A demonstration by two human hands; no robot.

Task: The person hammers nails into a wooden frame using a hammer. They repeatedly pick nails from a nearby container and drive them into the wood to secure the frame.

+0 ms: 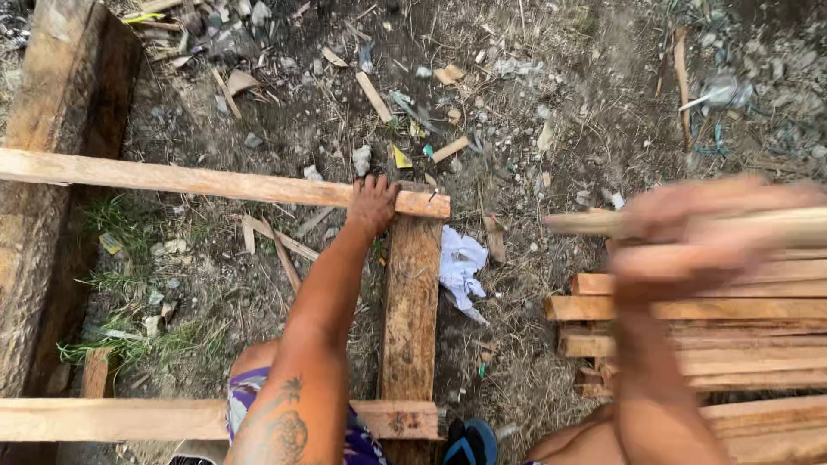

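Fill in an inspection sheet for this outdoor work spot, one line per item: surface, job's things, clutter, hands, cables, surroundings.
Surface: bare ground, dirt and dry grass.
Job's things: long plank lying across an upright board; pale stick, blurred.
Clutter: wood scraps, stones, white rag.
Hands: left hand pressing on the long plank; right hand gripping the stick, blurred.
Cables: nothing seen.
Surroundings: stacked planks at right, thick beam at left, blue sandal.

Bare dirt ground (551,103) is carrying wood scraps and litter, a white crumpled rag (461,269), a thick beam (52,198), a plank frame (412,310) and stacked planks (732,344).
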